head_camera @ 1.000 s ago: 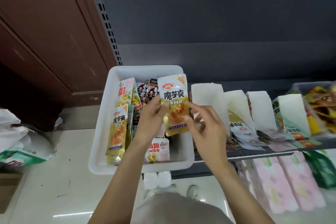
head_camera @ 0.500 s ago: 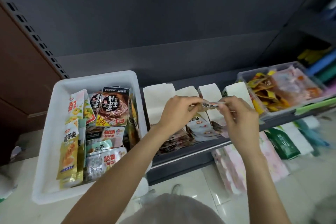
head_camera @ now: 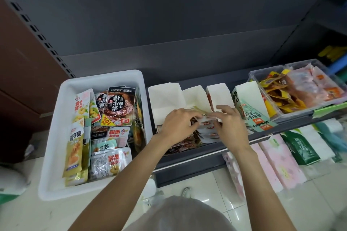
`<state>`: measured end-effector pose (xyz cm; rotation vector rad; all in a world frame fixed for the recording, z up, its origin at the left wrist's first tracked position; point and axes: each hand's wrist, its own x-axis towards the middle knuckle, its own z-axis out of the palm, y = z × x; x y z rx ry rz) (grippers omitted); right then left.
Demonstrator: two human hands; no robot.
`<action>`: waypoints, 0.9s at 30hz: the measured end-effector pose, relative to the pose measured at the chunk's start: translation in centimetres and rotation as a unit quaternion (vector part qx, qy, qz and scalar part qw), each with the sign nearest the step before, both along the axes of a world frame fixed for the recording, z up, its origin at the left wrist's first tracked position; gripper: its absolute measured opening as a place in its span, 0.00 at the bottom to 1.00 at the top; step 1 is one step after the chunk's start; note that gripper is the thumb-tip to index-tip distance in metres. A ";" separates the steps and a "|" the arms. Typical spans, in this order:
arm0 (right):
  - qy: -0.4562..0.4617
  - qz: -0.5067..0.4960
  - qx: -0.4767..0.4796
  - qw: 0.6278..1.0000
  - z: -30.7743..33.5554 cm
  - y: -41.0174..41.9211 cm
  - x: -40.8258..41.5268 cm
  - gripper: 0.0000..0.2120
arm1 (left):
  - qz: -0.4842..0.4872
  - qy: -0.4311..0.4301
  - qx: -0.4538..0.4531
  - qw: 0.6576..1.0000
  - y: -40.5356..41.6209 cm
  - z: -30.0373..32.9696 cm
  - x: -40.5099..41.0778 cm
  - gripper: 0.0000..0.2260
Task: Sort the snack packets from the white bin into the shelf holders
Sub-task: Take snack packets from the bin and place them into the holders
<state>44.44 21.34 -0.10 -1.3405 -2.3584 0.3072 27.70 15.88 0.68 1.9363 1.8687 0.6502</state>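
Snack packets for sorting lie heaped in the white bin (head_camera: pixel 56 118), which sits off to the left of both hands on the dark shelf (head_camera: pixel 197 153); roughly a dozen show, though overlap makes the count unsure. Right of the bin stand four white paper holders (head_camera: pixel 165 95), and both hands meet over the second of them. Farther right, past the hands, two clear plastic trays (head_camera: pixel 266 75) hold more packets, well apart from the grip.

The left hand (head_camera: pixel 178 124) and the right hand (head_camera: pixel 230 124) close on one small white packet (head_camera: pixel 207 121) between them, fingers curled and pinching its two ends. The packet's long axis runs left to right, from one hand to the other, and it hangs just above the stack of matching white packets (head_camera: pixel 210 134) already lying in that holder. So the move ahead looks like a short drop straight down from the grip, with neither hand nearer than the other.

A yellowish packet edge peeks out just behind the fingers; whether either hand holds it cannot be told.

For the next packet, the left hand is nearer the bin.
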 end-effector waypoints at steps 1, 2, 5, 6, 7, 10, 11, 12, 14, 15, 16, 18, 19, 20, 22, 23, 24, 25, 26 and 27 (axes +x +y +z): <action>0.005 0.009 0.001 1.000 0.2 -0.1 -0.3 0.19 | 0.005 0.005 -0.014 1.000 -0.4 0.2 -0.4 0.11; 0.039 0.020 -0.005 0.999 0.8 -0.4 -0.8 0.20 | 0.020 0.003 -0.016 1.000 -1.0 0.5 -0.9 0.11; 0.206 0.040 -0.063 0.976 3.6 -1.9 -3.1 0.18 | 0.126 -0.053 0.058 0.989 -3.7 1.8 -3.1 0.10; 0.240 0.056 -0.092 0.965 4.5 -2.6 -4.2 0.17 | 0.173 -0.072 0.101 0.977 -4.9 2.0 -4.1 0.09; 0.255 0.078 -0.118 0.957 5.1 -3.3 -5.5 0.17 | 0.219 -0.082 0.138 0.962 -6.1 2.1 -5.2 0.08; 0.202 0.173 -0.151 0.952 5.3 -5.3 -9.9 0.17 | 0.328 -0.058 0.179 0.926 -9.9 0.7 -9.1 0.06; 0.172 0.206 -0.155 0.951 4.9 -5.8 -11.4 0.16 | 0.356 -0.040 0.170 0.918 -11.1 0.0 -10.3 0.07; 0.144 0.235 -0.157 0.948 4.4 -6.3 -12.9 0.15 | 0.382 -0.020 0.152 0.912 -12.3 -0.9 -11.4 0.08; 0.086 0.284 -0.157 0.942 3.3 -7.1 -15.9 0.14 | 0.418 0.020 0.105 0.902 -14.4 -2.6 -13.3 0.13; 0.051 0.302 -0.157 0.939 2.7 -7.5 -17.3 0.14 | 0.428 0.034 0.079 0.900 -15.3 -3.3 -14.1 0.16; 0.014 0.320 -0.156 0.934 2.1 -7.9 -18.5 0.15 | 0.436 0.040 0.049 0.898 -16.0 -4.0 -14.8 0.19; -0.053 0.351 -0.149 0.923 0.8 -8.6 -20.7 0.19 | 0.444 0.037 -0.012 0.895 -17.1 -4.9 -15.8 0.23; -0.088 0.362 -0.150 0.916 0.1 -8.9 -21.5 0.23 | 0.445 0.033 -0.039 0.894 -17.4 -5.1 -16.1 0.25; -0.126 0.369 -0.155 0.908 -0.4 -9.3 -22.1 0.27 | 0.448 0.030 -0.061 0.891 -17.5 -5.4 -16.2 0.26; -0.195 0.377 -0.159 0.892 -1.4 -9.9 -22.8 0.32 | 0.435 0.036 -0.073 0.896 -17.8 -5.7 -16.2 0.25; -0.209 0.376 -0.154 0.890 -1.6 -10.2 -22.8 0.33 | 0.415 0.047 -0.056 0.907 -17.9 -5.8 -16.1 0.22; -0.202 0.370 -0.147 0.895 -1.9 -10.4 -22.8 0.33 | 0.392 0.059 -0.028 0.918 -17.9 -6.1 -16.1 0.18; -0.173 0.357 -0.149 0.906 -2.0 -10.5 -22.7 0.31 | 0.373 0.066 -0.002 0.926 -18.0 -6.3 -16.0 0.15; -0.130 0.336 -0.165 0.918 -2.0 -10.6 -22.7 0.28 | 0.359 0.069 0.017 0.931 -18.0 -6.4 -16.0 0.12; -0.084 0.313 -0.184 0.928 -1.9 -10.6 -22.9 0.25 | 0.353 0.065 0.020 0.933 -18.0 -6.4 -16.1 0.11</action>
